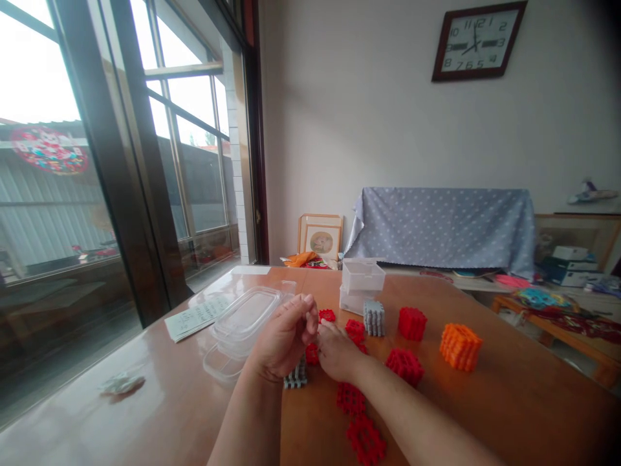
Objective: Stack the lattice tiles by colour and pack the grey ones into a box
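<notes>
Red piece (312,354) lies between the left hand (288,329) and the closer right hand (336,351), its long axis unclear. Both hands are curled, grasp untellable, nearer than the stacked clear boxes (363,278) and left of them.

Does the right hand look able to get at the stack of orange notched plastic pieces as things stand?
Probably yes: the orange stack stands uncovered, though a red stack of notched plastic pieces lies between it and the right hand, so lifting over may help.
</notes>
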Demonstrator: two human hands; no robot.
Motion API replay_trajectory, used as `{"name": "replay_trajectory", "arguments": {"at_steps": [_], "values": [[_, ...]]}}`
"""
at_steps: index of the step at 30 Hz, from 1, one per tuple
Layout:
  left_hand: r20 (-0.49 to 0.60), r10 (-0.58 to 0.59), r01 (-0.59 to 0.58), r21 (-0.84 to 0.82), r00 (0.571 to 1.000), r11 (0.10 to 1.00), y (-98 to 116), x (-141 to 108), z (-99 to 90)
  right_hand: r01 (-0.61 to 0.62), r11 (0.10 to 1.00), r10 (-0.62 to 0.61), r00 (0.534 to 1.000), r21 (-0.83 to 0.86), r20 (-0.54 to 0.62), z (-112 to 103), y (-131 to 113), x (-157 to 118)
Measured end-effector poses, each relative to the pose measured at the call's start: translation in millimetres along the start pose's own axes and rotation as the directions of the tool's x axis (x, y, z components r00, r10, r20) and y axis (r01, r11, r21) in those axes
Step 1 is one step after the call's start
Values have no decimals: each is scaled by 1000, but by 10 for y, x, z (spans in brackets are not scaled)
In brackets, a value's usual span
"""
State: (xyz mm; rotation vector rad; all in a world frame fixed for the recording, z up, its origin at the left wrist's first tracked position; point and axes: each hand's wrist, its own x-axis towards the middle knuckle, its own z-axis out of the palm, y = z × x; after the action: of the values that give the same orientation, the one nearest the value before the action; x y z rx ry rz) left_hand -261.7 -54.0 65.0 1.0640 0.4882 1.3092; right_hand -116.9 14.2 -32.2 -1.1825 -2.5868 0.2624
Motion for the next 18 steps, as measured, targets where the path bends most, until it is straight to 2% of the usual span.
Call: {"name": "replay_trajectory", "arguments": {"at_steps": [4, 8, 14, 18], "values": [[-14, -2, 2, -14, 1000, 1000, 18, 6, -6, 13, 1000, -12, 998, -8, 68, 68, 68, 103], [-67, -21, 18, -40, 998, 999, 28, 20, -18, 1, 1000, 1, 996, -20, 91, 31, 101, 64], [-118, -35, 24, -93, 992, 995, 21, 45, -27, -98, 993, 99, 995, -62, 8, -144, 105, -113], [-80, -17, 11, -75, 997, 997, 23, 34, -2, -182, 980, 176, 982, -84, -69, -237, 116, -63]]}}
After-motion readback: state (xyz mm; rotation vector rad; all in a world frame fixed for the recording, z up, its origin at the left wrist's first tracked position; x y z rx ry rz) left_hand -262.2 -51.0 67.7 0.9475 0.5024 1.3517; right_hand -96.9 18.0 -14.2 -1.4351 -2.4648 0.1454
